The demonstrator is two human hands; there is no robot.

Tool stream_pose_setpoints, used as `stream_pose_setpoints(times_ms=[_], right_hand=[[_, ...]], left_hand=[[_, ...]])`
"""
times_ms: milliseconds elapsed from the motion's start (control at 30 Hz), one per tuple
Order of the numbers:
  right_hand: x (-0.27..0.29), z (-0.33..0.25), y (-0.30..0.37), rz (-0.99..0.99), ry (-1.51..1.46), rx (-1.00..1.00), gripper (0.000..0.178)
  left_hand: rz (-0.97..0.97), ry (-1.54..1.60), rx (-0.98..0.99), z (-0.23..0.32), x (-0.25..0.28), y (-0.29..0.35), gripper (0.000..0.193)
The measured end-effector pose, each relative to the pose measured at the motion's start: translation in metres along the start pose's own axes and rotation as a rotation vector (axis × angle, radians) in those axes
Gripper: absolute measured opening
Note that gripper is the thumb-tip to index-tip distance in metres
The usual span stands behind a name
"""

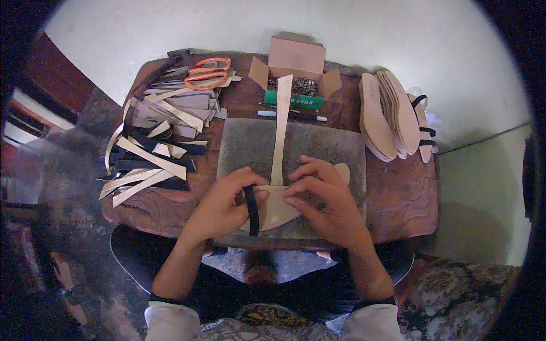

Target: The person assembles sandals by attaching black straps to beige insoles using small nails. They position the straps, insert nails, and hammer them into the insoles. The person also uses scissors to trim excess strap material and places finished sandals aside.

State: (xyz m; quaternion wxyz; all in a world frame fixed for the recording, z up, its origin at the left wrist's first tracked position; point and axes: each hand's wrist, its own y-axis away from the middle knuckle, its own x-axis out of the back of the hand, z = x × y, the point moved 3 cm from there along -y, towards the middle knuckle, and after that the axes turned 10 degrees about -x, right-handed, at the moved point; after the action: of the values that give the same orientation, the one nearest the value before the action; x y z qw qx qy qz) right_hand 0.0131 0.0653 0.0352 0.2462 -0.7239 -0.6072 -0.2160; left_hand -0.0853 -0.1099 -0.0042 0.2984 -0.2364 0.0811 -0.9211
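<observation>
A beige shoe insole [277, 212] lies crosswise on the dark grey slab, its rounded far end [343, 172] showing past my right hand. Around its left part runs a black strap [252, 213]. A long beige strip [281, 133] stretches from the insole's upper edge toward the back. My left hand [227, 202] is closed on the insole's left part, thumb over it beside the black strap. At the foot of the strip, my right hand [325, 202] has thumb and forefinger pinched together, its other fingers bent above. What sits between those fingertips is too small to tell.
The slab [239, 136] rests on a wooden table [398, 210]. Cut strips [151, 162] and orange-handled scissors [207, 74] are piled at left. Behind the slab, an open box [296, 94] of nails stands near a pen [307, 116]. Stacked insoles [392, 113] and strapped ones [424, 133] lie at right.
</observation>
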Motion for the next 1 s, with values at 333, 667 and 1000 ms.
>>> stream_pose_setpoints(times_ms=[333, 667, 1000], right_hand=[[-0.009, 0.009, -0.003, -0.017, 0.038, -0.018, 0.015], [-0.010, 0.010, -0.015, -0.084, -0.025, -0.150, 0.014], [-0.018, 0.017, -0.018, -0.124, -0.101, -0.215, 0.008]], left_hand=[[-0.017, -0.015, 0.005, 0.003, 0.001, -0.004, 0.017], [-0.004, -0.018, -0.033, 0.000, 0.002, -0.003, 0.020], [-0.051, -0.002, 0.136, 0.001, 0.004, -0.004, 0.021]])
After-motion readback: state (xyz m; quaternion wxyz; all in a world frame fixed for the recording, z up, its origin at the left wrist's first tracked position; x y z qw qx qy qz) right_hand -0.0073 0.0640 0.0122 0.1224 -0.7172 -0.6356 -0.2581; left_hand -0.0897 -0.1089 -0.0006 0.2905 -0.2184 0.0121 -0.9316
